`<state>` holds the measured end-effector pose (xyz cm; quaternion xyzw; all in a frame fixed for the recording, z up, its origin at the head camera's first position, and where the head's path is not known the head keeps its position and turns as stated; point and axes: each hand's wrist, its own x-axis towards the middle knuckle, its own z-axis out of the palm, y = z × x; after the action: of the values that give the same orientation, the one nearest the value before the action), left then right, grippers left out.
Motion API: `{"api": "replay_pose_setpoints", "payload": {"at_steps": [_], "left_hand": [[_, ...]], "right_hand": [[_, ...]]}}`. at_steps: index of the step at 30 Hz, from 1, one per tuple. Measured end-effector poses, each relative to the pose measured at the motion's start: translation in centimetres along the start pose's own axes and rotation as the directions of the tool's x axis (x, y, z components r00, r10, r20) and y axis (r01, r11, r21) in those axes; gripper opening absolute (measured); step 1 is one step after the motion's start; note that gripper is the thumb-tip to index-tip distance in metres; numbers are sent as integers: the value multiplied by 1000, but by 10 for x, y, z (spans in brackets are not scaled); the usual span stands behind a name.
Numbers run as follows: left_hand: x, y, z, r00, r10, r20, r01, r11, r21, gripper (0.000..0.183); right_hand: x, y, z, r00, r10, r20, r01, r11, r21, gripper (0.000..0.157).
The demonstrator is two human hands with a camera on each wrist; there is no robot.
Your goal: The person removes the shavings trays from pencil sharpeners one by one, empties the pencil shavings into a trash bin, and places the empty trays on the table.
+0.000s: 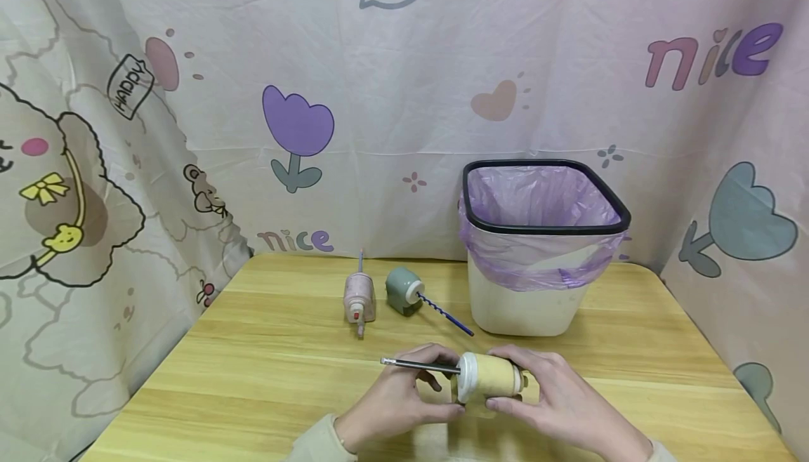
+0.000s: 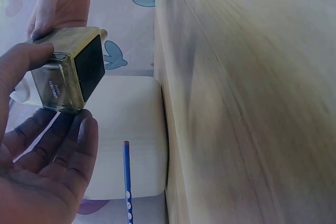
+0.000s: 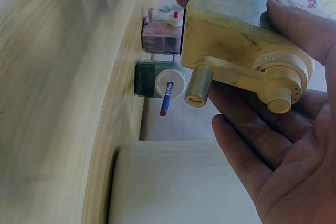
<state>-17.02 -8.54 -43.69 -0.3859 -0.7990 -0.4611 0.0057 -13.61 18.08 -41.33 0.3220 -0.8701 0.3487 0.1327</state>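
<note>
Both hands hold a yellow crank pencil sharpener [image 1: 496, 375] above the near part of the table. My left hand [image 1: 404, 395] grips its white-ringed front end, thumb on one side and fingers on the other. From that end a black pencil [image 1: 420, 364] sticks out to the left. My right hand [image 1: 556, 395] holds the body near the crank end, where the yellow crank handle [image 3: 231, 74] shows in the right wrist view. A dark base pad [image 2: 91, 65] and a see-through shavings drawer [image 2: 55, 88] appear in the left wrist view.
Behind the hands, a pink sharpener [image 1: 359, 292] and a grey-green sharpener [image 1: 401, 288] sit on the wooden table [image 1: 265, 357]. A blue pencil [image 1: 449, 316] projects from the grey-green one. At the back right stands a white bin [image 1: 524, 311] with a purple liner.
</note>
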Motion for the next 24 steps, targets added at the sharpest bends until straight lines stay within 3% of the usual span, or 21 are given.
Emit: {"api": "replay_pose_setpoints", "payload": {"at_steps": [24], "left_hand": [[-1,2,0,999,34,-11,-33,999,22,46]], "right_hand": [[1,1,-1,999,-42,-6,42,999,-6,46]]}}
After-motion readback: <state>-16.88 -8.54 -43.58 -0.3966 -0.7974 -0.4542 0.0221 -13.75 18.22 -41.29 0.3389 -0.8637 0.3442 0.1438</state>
